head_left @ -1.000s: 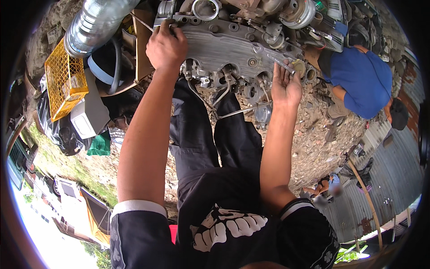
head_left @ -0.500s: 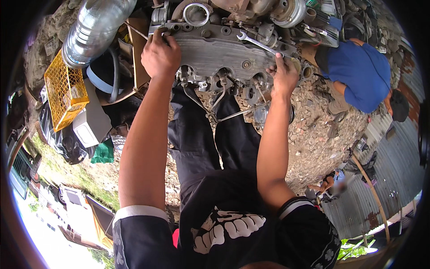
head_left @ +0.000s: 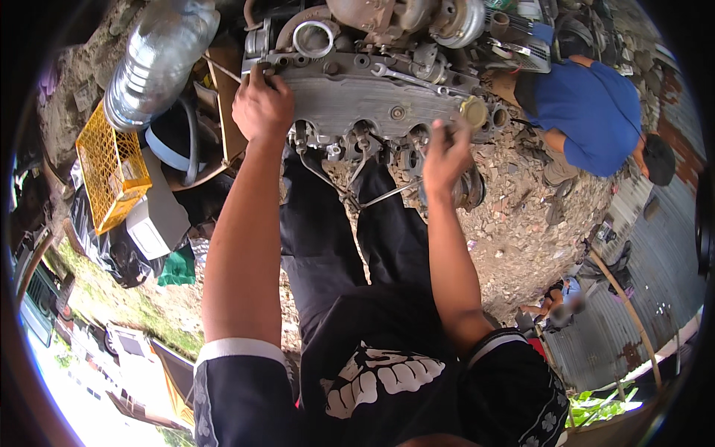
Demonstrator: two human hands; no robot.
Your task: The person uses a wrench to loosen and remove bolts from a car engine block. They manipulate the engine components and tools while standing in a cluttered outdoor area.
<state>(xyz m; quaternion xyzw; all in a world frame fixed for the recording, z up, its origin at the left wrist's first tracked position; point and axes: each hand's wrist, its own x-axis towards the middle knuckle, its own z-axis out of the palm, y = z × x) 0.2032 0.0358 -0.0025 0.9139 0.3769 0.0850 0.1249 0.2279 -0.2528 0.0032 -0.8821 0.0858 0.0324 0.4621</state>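
Observation:
The grey ribbed valve cover (head_left: 342, 100) of an engine lies across the top of the view. At its far left corner, my left hand (head_left: 262, 108) is closed, fingertips around a small dark part that I cannot make out. My right hand (head_left: 447, 160) hovers at the cover's near right edge, its fingers smeared by motion. Just beyond them sits a yellowish oil filler cap (head_left: 473, 112). A combination wrench (head_left: 417, 78) rests on the cover's far right part, apart from both hands. Metal injector pipes (head_left: 320, 171) stick out from the near side.
Behind the cover are a metal ring (head_left: 313, 39) and a turbocharger (head_left: 456, 22). Left stand a large clear bottle (head_left: 153, 67) and a yellow crate (head_left: 112, 167). A person in a blue shirt (head_left: 585, 119) bends at the right, above stony ground (head_left: 521, 223).
My right hand has come off the wrench's end and moved nearer to me, uncovering the filler cap. The wrench now lies on the cover. My left hand keeps its place at the corner.

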